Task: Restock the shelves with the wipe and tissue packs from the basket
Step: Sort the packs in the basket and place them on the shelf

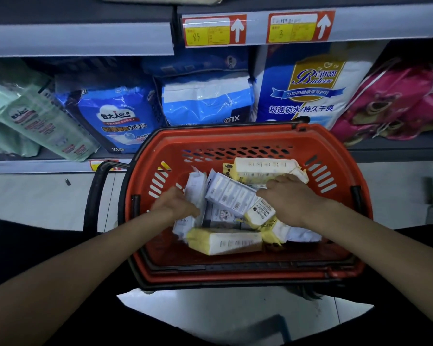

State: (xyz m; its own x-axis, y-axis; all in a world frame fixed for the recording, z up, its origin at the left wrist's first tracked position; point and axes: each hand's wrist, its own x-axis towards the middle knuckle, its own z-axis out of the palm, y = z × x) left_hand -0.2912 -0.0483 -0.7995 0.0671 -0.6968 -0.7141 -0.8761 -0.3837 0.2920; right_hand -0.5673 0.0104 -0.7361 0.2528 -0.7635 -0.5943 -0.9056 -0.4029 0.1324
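Both forearms reach into the red basket [235,132]. The left hand [175,204], blurred, touches a white wipe pack [195,191]. The right hand [289,198] lies on the piled packs beside a yellow tissue pack [260,169]. Neither grip is clear.

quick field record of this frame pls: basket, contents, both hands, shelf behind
basket: red basket on the floor in front of the shelf
contents: white packs and yellow-edged packs, jumbled
left hand: in the basket at the leftmost white pack; blurred, grip unclear
right hand: on the right of the pile; grip unclear
shelf: blue bags, Baileen bag, pink bag
price tags: two, with up arrows
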